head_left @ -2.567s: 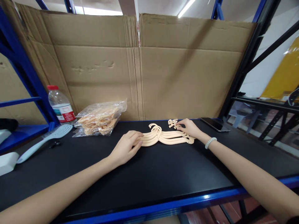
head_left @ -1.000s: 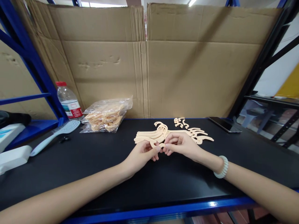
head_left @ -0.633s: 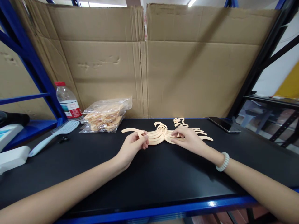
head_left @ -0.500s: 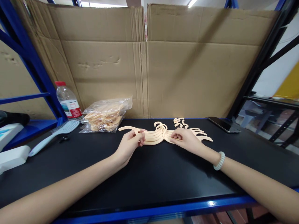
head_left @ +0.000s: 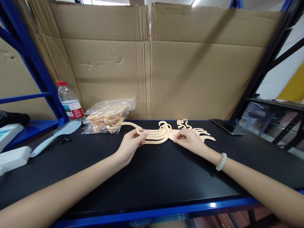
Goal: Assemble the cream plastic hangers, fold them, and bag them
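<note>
Several cream plastic clothes hangers [head_left: 156, 136] lie stacked at the middle of the black table, with their hooks [head_left: 163, 124] bunched at the centre. My left hand [head_left: 131, 142] is closed in a pinch on a curved hanger arm [head_left: 130, 124], whose free end points left and upward. It sits at the left end of the stack. My right hand [head_left: 188, 139] has its fingertips pressed together on the right-hand hanger arms, just right of the centre. Beyond it the tips of several hanger arms [head_left: 207, 138] fan out. My fingers partly cover both sides of the stack.
Loose small cream hooks [head_left: 181, 123] lie behind the stack. A clear bag of cream pieces [head_left: 106, 117], a bottle [head_left: 70, 103], a hairbrush [head_left: 59, 134] and a white box [head_left: 16, 158] stand left. A phone [head_left: 226, 127] lies right. Cardboard [head_left: 190, 72] walls the back.
My left hand has shifted slightly, and the curved hanger arm in it has tilted higher at its left end. My right hand stays almost in place on the hangers.
</note>
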The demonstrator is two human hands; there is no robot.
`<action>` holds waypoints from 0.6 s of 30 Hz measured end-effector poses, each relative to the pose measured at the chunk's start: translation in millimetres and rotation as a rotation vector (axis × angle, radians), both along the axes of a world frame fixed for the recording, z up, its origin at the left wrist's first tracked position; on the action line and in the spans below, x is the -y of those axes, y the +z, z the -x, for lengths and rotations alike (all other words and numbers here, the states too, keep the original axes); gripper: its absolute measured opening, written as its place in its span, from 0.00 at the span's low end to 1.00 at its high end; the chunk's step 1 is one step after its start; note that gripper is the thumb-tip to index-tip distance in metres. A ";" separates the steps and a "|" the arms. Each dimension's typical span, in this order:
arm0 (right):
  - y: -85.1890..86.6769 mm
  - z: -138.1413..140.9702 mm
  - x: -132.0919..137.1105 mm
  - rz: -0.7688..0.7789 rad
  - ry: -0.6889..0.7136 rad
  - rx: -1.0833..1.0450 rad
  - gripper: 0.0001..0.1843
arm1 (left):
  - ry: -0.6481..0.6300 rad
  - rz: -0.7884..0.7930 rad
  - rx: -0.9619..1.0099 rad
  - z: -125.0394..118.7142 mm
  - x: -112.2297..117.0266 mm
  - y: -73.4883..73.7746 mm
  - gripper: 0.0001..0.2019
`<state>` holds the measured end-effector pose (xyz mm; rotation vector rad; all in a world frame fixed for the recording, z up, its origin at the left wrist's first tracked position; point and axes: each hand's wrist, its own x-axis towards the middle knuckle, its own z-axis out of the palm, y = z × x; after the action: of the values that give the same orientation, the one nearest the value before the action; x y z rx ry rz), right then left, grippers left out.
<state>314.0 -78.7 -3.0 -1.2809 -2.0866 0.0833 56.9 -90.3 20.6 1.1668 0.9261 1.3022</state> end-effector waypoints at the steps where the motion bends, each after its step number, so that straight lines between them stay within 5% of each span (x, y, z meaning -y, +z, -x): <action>1: 0.1 0.2 0.5 0.000 0.003 0.012 0.06 | -0.009 -0.003 0.000 0.4 -0.4 -0.5 0.16; 7: 0.9 0.8 4.4 -0.008 0.025 -0.008 0.07 | -0.050 -0.044 0.010 2.3 -3.9 -2.4 0.16; 18: 16.1 -5.1 10.0 0.105 0.161 -0.375 0.06 | -0.087 -0.013 0.006 3.0 -5.4 0.6 0.13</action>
<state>319.1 -88.7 13.0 -1.0583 -1.8726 0.4730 53.9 -84.9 21.2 1.1995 0.8542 1.2424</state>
